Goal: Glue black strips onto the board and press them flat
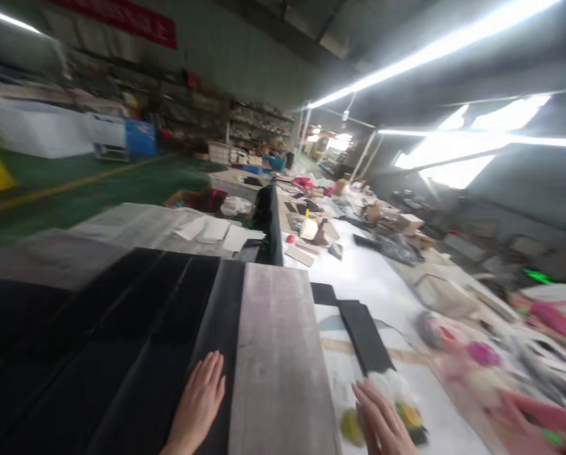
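Note:
My left hand (200, 401) rests flat on a black strip (226, 303), its fingers stretched forward and holding nothing. More long black strips (122, 328) lie side by side to its left. A pale greyish board (280, 354) runs lengthwise between my two hands. My right hand (382, 422) has its fingers extended over the white table, just right of the board; whether it touches the surface I cannot tell. Beside it are a yellow-green round thing (352, 428) and a clear plastic bag (391, 385). A folded-looking black piece (366, 335) lies just beyond the right hand.
Along the white worktable (354, 268) sit small cut pieces, a red round thing (290, 239) and a dark plastic bag (399, 248). Pink items (496, 392) are blurred at the right. White sheets (214, 229) lie beyond the strips. A blue box (141, 136) stands at left.

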The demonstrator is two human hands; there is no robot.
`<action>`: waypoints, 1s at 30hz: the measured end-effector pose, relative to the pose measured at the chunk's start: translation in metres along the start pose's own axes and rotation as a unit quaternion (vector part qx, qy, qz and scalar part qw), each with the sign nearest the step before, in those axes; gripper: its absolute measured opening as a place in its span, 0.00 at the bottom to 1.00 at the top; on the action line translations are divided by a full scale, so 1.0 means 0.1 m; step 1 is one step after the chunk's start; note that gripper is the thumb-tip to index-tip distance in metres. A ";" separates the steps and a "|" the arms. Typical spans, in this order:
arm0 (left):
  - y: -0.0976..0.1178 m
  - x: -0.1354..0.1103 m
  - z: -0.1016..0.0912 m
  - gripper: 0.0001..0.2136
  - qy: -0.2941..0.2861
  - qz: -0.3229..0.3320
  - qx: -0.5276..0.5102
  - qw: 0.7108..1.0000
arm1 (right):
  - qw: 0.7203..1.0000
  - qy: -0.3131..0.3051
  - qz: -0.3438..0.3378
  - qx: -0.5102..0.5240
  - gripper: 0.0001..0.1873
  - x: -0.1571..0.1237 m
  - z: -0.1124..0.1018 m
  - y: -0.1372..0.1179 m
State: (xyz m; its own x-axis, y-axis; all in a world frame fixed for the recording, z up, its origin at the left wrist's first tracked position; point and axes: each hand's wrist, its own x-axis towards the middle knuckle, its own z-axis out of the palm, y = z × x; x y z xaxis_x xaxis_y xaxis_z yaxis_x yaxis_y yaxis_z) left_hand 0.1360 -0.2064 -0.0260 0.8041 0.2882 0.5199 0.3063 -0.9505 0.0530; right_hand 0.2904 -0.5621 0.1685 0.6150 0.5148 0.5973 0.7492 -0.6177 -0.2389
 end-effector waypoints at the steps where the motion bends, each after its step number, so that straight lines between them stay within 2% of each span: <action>1: -0.02 -0.04 0.06 0.24 -0.004 0.003 -0.031 1.000 | 0.999 -0.004 0.036 -0.035 0.17 0.02 -0.28 0.04; 3: -0.06 -0.09 0.24 0.26 -0.007 0.002 -0.081 0.997 | 0.988 -0.003 0.121 -0.101 0.17 0.05 -0.69 0.10; 4: -0.08 -0.11 0.32 0.27 -0.005 -0.002 -0.100 0.995 | 0.980 -0.006 0.157 -0.123 0.18 0.06 -0.82 0.13; 6: -0.11 -0.14 0.43 0.28 -0.003 0.003 -0.122 0.993 | 0.967 -0.023 0.212 -0.136 0.19 0.06 -0.93 0.18; 9: -0.15 -0.17 0.46 0.29 0.002 0.019 -0.121 0.993 | 0.958 -0.072 0.251 -0.121 0.20 0.10 -0.87 0.24; 13: -0.18 -0.17 0.41 0.28 0.003 0.051 -0.104 0.993 | 0.954 -0.140 0.252 -0.082 0.23 0.25 -0.69 0.31; 16: -0.18 -0.15 0.37 0.27 -0.005 0.061 -0.095 0.994 | 0.943 -0.177 0.280 -0.043 0.26 0.41 -0.63 0.40; 19: -0.16 -0.13 0.33 0.28 -0.016 0.043 -0.093 0.995 | 0.934 -0.203 0.292 0.016 0.24 0.58 -0.65 0.54; 23: -0.17 -0.14 0.31 0.28 -0.044 0.024 -0.104 0.993 | 0.926 -0.232 0.286 0.077 0.12 0.77 -0.70 0.68; 24: -0.17 -0.15 0.31 0.28 -0.052 0.023 -0.105 0.993 | 0.923 -0.236 0.290 0.095 0.11 0.80 -0.70 0.70; 26: -0.19 -0.17 0.34 0.29 -0.061 0.023 -0.107 0.992 | 0.915 -0.230 0.307 0.130 0.15 0.85 -0.71 0.71; 30: -0.20 -0.19 0.36 0.29 -0.062 0.017 -0.121 0.991 | 0.893 -0.180 0.356 0.206 0.22 0.88 -0.78 0.70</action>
State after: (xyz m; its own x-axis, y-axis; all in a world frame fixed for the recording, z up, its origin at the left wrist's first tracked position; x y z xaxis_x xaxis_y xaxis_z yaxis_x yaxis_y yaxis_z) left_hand 0.1329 -0.1891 -0.0674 0.8731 0.2525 0.4169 0.1586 -0.9560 0.2469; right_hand 0.3779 -0.6064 0.2644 0.9555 0.2820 -0.0867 0.1168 -0.6316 -0.7665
